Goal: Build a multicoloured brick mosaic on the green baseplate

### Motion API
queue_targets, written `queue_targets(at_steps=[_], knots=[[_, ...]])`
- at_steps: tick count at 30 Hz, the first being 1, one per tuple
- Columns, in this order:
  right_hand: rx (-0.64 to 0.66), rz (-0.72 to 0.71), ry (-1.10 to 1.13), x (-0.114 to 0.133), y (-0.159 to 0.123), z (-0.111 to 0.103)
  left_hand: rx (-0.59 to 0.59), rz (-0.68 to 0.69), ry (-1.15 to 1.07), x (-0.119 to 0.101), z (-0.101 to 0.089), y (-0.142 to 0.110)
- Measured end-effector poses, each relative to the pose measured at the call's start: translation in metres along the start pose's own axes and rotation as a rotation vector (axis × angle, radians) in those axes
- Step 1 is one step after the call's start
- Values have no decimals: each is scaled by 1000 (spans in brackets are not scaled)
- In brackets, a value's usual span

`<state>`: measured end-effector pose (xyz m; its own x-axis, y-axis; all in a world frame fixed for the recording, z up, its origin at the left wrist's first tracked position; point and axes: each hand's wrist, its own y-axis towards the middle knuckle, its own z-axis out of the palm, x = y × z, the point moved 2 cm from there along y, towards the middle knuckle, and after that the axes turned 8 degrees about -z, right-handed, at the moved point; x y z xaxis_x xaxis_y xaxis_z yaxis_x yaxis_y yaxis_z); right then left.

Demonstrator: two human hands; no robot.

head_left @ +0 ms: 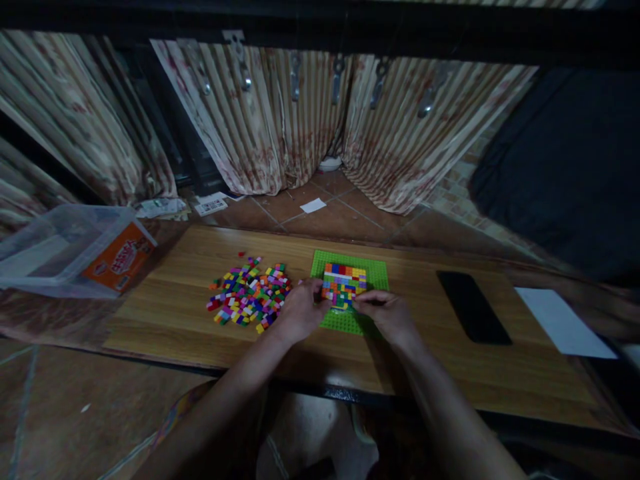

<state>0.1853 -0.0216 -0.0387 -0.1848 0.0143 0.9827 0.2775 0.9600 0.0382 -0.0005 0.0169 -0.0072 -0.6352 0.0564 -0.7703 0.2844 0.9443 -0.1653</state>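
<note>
One clear bin [70,263] far left, one orange label [120,261] on its side. One wood table [165,293] across the middle. On it, one pile [255,293] of small bricks, mixed colors, too many and too small to count; one red brick [241,254] sits apart past its far edge. Next, one left hand [304,308], just right of the pile: thumb and fingers narrow, at the panel's left edge, can't tell if they grip a brick or only steady the panel. One panel [344,283] of bricks, multicolor, one white row near its far side, lies flat on one green base [377,267], between the two hands' fingertips; exact brick count unreadable. Base shows on all sides of the panel. One right hand [387,312]: thumb and index close together at the panel's near right corner, gap narrow, can't tell whether a brick is between them. Right of that, one black slab [473,307], lying flat, well apart from the hand. Then one white sheet [565,320], at the table's right end. Two hands, one panel, one base.
</note>
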Motion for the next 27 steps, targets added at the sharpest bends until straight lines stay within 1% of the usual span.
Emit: queue_targets(at_steps=[2,4,5,8,9,10,12,14,18,19,22,25,27], knots=[[1,-8,23,2,-1,-2,-1,8,-11,1,-1,0],[-35,-7,53,5,0,-8,8,17,-18,1,-1,0],[-83,-3,70,6,1,-13,16,19,-21,1,0,0],[-285,41,104,8,5,-25,31,9,-26,2,0,-1],[-324,60,108,8,6,-27,26,0,-26,2,-1,-1],[-336,75,108,8,7,-27,15,-12,-21,2,-3,-1],[-311,82,97,7,8,-25,-15,-25,8,4,-10,0],[-285,72,67,7,7,-23,-78,-38,67,9,-25,3],[-282,79,10,6,5,-22,-323,-97,232,29,-64,11],[-270,80,-3,5,5,-22,-355,-99,276,34,-72,14],[-242,76,-39,6,5,-22,-374,-90,401,47,-86,21],[-247,77,-58,9,4,-21,-341,-26,504,54,-88,30],[-249,74,-63,11,4,-19,-289,47,528,56,-86,35]])
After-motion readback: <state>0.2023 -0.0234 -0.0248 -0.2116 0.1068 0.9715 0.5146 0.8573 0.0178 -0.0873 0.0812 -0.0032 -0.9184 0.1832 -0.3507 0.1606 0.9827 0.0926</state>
